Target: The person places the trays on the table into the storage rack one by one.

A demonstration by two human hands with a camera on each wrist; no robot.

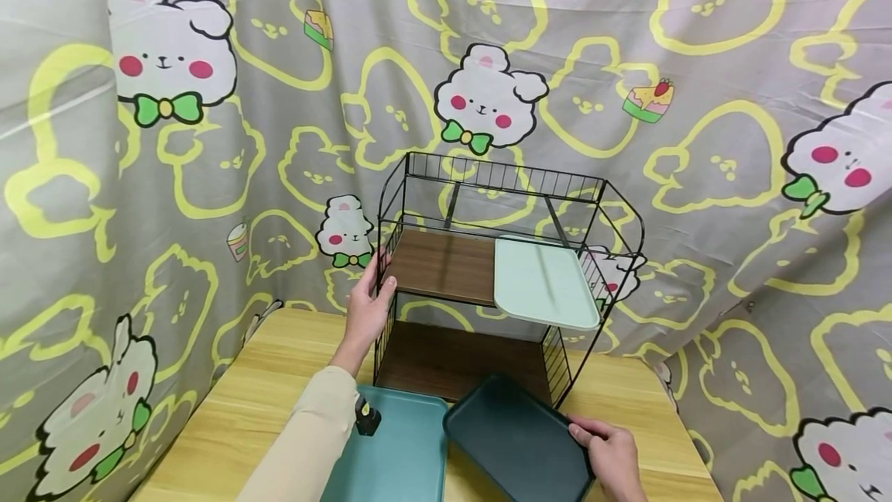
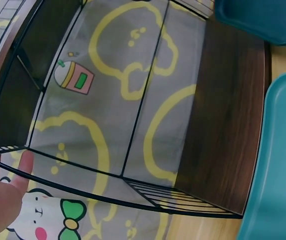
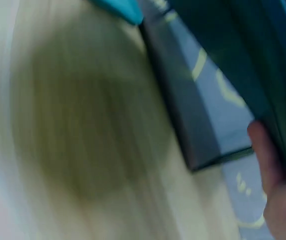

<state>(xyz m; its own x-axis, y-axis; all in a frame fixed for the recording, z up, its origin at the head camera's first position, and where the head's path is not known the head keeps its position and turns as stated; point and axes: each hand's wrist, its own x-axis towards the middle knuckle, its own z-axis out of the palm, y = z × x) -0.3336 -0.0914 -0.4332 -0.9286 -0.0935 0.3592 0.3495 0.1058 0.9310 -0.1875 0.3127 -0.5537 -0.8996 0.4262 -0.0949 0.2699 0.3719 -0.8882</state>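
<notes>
At five o'clock, my right hand [image 1: 608,455] pinches the dark tray [image 1: 519,436], its long way running ten to four, bottom edge cut off. My left hand [image 1: 368,308] holds the rack [image 1: 446,263], some fingers hidden.

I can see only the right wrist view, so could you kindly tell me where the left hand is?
Observer: In the head view, the left hand grips the left side of the black wire rack.
Operator: Thank you; does the rack's upper shelf hold anything?
Observer: Yes, a pale mint tray lies on its right half.
Operator: And where does the teal tray at the top of my picture lie?
Observer: On the wood-grain table, in front of the rack's left part.
</notes>
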